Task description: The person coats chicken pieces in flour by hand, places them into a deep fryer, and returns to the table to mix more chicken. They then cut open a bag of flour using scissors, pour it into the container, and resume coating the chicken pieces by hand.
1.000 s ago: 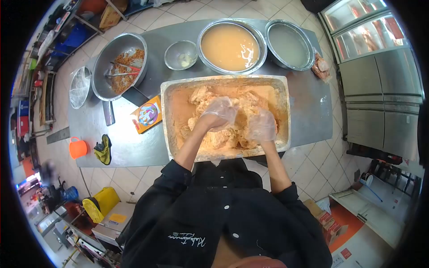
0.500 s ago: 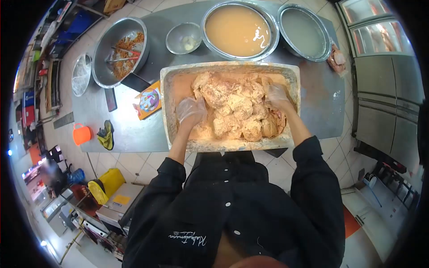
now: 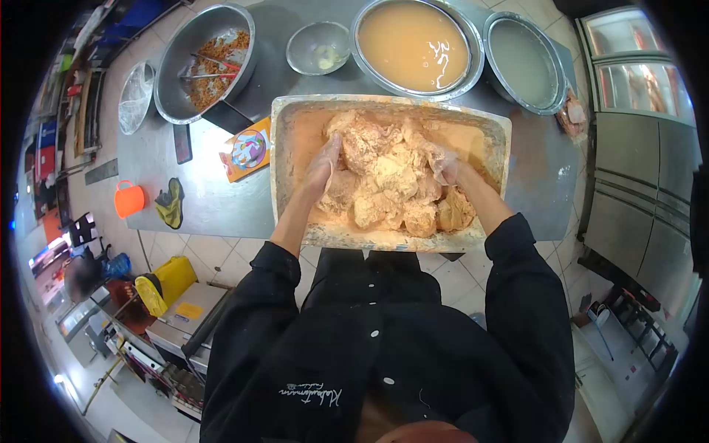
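A heap of flour-coated chicken pieces [image 3: 395,173] fills the middle of a large rectangular tub [image 3: 295,101] dusted inside with pale orange flour. At the heap's left side, my left hand [image 3: 325,164], in a clear plastic glove, presses in with its fingers against the upper pieces. My gloved right hand [image 3: 445,167] cups the right side, its fingers curled round coated chicken. The heap is gathered between both palms, and some fingertips are hidden by flour and meat. Loose flour [image 3: 473,140] lies along the tub's right side.
Beyond the tub stand a basin of orange liquid [image 3: 413,44], a basin of cloudy water [image 3: 523,66], a small metal bowl [image 3: 303,55] and a large bowl of brown crumbs with tongs [image 3: 166,81]. On the left lie a phone [image 3: 182,144], an orange packet [image 3: 247,151], a cloth [image 3: 170,204] and an orange cup [image 3: 130,200].
Both hands have moved inward and slightly up around the chicken, squeezing the heap closer together. Some upper pieces have shifted. The camera view has also tilted slightly.
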